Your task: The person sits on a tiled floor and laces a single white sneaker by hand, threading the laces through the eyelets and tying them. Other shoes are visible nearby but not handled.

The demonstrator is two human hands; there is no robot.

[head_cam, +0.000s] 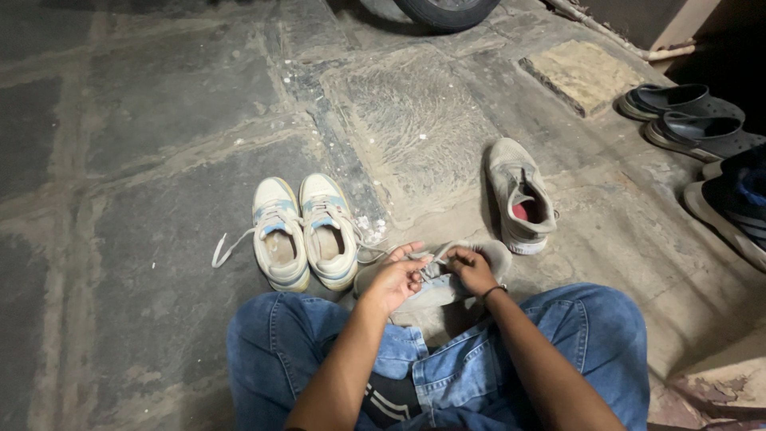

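Both hands are working the laces of a grey sneaker (pixel 447 279) on the stone floor (pixel 159 160).

The grey sneaker is lying just in front of the person's knees, right of the pair of cream-and-blue sneakers (pixel 303 231) and just below its upright grey mate (pixel 520 195). The left hand (pixel 392 281) is pinching a lace with fingers closed; the right hand (pixel 472 268) is pinching at the eyelets from the other side, both touching the shoe's top. The shoe is looking light, soft in the upper and stiffer at the sole; the thin, limp laces are probably best gripped near their ends, the shoe itself by its sidewall or heel.
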